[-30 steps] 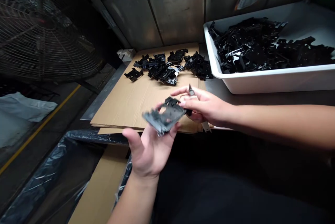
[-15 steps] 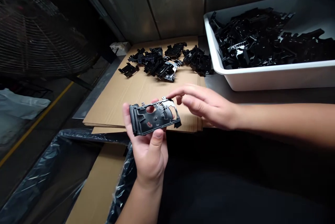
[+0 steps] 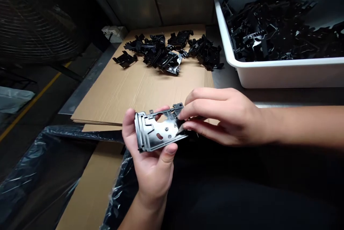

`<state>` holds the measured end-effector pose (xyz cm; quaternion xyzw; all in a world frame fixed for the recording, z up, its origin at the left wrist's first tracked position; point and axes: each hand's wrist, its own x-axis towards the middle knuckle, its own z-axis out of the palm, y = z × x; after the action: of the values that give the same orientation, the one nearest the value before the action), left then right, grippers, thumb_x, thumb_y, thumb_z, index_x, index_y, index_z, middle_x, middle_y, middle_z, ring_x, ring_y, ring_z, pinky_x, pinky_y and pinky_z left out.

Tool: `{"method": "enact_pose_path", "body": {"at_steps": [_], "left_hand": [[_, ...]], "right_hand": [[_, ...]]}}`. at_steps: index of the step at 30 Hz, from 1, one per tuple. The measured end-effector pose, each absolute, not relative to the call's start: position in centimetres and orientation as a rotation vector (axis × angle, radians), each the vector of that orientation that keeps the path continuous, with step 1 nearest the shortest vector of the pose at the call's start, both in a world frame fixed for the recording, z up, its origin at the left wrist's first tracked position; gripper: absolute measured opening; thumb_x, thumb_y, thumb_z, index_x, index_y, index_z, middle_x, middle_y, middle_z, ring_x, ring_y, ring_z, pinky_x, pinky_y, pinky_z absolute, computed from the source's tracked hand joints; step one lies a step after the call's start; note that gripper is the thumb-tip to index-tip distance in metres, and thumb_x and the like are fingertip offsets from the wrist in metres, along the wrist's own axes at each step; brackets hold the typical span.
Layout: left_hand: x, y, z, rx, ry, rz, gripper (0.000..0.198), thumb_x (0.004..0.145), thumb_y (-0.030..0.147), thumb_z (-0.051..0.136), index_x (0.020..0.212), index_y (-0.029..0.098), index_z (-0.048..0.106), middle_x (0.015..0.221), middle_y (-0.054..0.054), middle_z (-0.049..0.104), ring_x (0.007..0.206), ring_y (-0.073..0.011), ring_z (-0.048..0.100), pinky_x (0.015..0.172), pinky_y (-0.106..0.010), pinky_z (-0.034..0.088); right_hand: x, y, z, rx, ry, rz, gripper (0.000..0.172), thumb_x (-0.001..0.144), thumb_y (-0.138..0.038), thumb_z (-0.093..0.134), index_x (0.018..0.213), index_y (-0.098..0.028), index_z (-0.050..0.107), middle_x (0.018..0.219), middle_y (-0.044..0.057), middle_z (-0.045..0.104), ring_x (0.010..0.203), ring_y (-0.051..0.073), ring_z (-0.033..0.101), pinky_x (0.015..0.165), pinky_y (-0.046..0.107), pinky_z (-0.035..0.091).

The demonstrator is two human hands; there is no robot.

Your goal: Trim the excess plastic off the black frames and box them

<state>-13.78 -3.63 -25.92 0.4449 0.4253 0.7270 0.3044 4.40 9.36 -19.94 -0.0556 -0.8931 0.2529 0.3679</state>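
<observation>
My left hand [image 3: 153, 172] holds a black moulded plastic frame [image 3: 158, 129] from below, thumb along the near edge and fingers behind the left end and far edge. The frame has round and oval holes, and its face catches the light. At its right end, my right hand [image 3: 225, 117] is closed in a pinch. A thin, dark, pointed sliver [image 3: 180, 129] shows by the right thumb tip; what it belongs to is hidden by the fingers. The frame's right end is partly covered by this hand.
Several similar black parts [image 3: 161, 52] lie on stacked cardboard sheets [image 3: 115, 94]. A white tub [image 3: 282, 64] heaped with black parts stands at right. Black plastic sheeting [image 3: 34, 165] lines a box at lower left. A large fan [image 3: 34, 25] stands at upper left.
My right hand has moved from a loose reach above the frame's far corner to a pinch at its right end. The frame has tilted and now reflects more light.
</observation>
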Motion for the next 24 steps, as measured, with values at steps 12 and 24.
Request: {"method": "enact_pose_path", "body": {"at_steps": [12, 24], "left_hand": [[-13.06, -3.52, -25.47, 1.188, 1.104, 1.898, 0.083, 0.088, 0.027, 0.094, 0.158, 0.04, 0.053, 0.141, -0.006, 0.07, 0.131, -0.0226, 0.073, 0.111, -0.035, 0.062], [-12.92, -3.95, -25.37, 1.192, 1.175, 1.908, 0.083, 0.087, 0.029, 0.094, 0.16, 0.039, 0.055, 0.139, -0.006, 0.071, 0.129, -0.0224, 0.074, 0.111, -0.033, 0.061]], "right_hand": [[4.17, 9.43, -20.48, -0.11, -2.263, 0.825, 0.018, 0.112, -0.027, 0.062, 0.1, -0.014, 0.068, 0.098, 0.008, 0.067, 0.085, 0.014, 0.064, 0.07, 0.026, 0.053], [4.39, 9.1, -20.39, -0.12, -2.366, 0.678, 0.021, 0.116, -0.028, 0.056, 0.098, -0.018, 0.063, 0.101, 0.007, 0.073, 0.084, 0.014, 0.064, 0.065, 0.028, 0.043]]}}
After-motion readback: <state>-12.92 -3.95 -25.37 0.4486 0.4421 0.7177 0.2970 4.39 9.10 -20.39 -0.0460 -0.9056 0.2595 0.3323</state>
